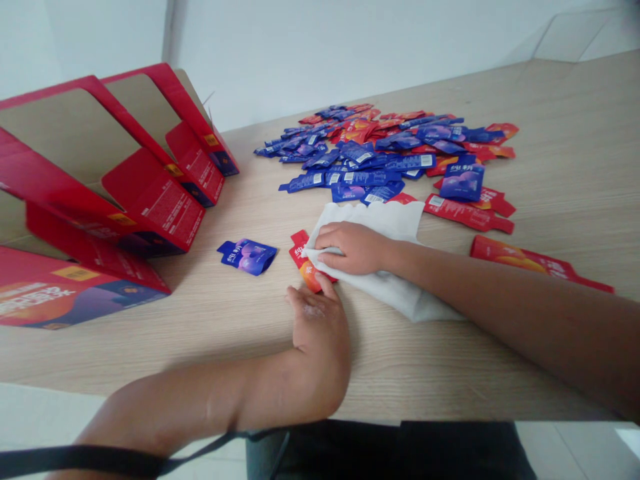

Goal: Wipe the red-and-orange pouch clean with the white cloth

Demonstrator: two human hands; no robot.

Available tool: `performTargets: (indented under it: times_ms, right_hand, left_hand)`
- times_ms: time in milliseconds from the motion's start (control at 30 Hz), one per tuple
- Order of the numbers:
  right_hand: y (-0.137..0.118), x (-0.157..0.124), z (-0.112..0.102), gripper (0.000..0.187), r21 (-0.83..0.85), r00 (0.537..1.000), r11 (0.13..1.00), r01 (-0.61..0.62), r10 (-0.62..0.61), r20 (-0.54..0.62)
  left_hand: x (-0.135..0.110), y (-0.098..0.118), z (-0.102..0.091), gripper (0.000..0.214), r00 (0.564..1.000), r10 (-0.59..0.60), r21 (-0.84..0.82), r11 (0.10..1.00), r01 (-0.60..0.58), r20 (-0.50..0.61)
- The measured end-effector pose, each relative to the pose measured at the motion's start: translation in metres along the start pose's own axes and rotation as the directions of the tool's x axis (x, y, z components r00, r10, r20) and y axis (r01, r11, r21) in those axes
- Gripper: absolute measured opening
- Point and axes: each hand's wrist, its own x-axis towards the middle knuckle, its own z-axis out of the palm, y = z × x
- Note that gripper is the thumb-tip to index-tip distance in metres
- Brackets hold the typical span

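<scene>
Right grip (pixel 356 249) holding white cloth (pixel 393 223) over red pouch (pixel 305 268), left grip (pixel 320 313) touching pouch, pouch pile (pixel 367 157) behind

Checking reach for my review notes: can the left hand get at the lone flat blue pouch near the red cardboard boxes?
Likely yes: nothing lies between the left hand and the blue pouch, though that hand touches a flat red-and-orange pouch.

No wording can be read for certain. White Chinese characters, blurred, stand on the partly covered red packet (pixel 303 259), the blue packet (pixel 249 257) left of it and the front of the nearest red box (pixel 45 293); the side of the box behind it (pixel 173 215) bears tiny print, and one packet in the pile (pixel 370 159) shows a white barcode patch (pixel 427 160)
</scene>
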Motion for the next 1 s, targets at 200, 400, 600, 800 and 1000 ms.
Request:
performTargets:
  times_ms: [200,400,600,800,1000]
  right_hand:
    - [0.0002,0.0,0.0,0.02,0.001,1.0,1.0,-0.003,0.003,0.004]
    - [0.001,-0.0003,0.0005,0.02,0.021,1.0,1.0,0.018,-0.018,-0.006]
    - [0.0006,-0.0018,0.0002,0.017,0.047,0.996,0.995,0.089,-0.089,-0.012]
    - [0.0007,-0.0022,-0.0004,0.016,0.09,0.99,0.987,0.133,-0.129,-0.055]
    - [0.0002,-0.0006,-0.0009,0.026,0.055,0.994,0.995,0.083,-0.079,-0.071]
  left_hand:
    - [-0.0005,0.0003,0.0013,0.053,1.0,0.005,0.026,1.0,-0.005,-0.026]
    - [-0.0001,-0.0008,-0.0025,0.052,1.0,0.0,-0.032,0.999,0.0,0.011]
    - [-0.0008,-0.0008,-0.0015,0.051,1.0,-0.001,-0.024,1.0,0.0,-0.027]
    - [-0.0008,-0.0013,-0.0029,0.051,1.0,-0.013,-0.075,0.997,0.012,-0.009]
    - [-0.0012,-0.0009,-0.0015,0.052,1.0,-0.005,-0.004,1.0,0.005,-0.029]
